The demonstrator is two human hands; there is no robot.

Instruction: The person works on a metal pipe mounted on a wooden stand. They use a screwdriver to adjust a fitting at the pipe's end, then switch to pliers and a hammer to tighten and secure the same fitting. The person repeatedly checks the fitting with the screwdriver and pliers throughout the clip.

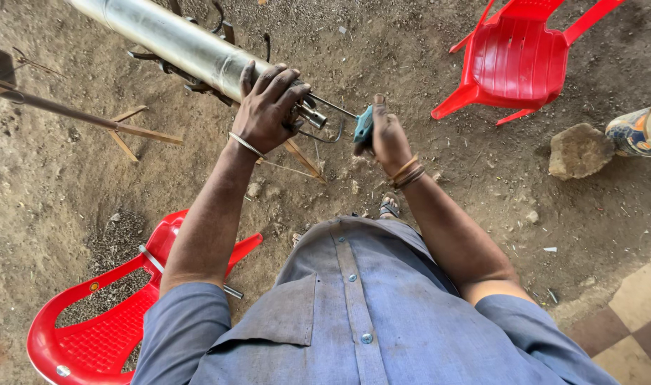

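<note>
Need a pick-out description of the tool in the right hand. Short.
Start at the long shiny metal pipe slanting in from the top left over the dirt ground; the left hand grips its near end. Just right of that end, the right hand holds the tool. It is the only teal-handled item there, and a thin metal rod runs from it to the pipe's end.
</note>
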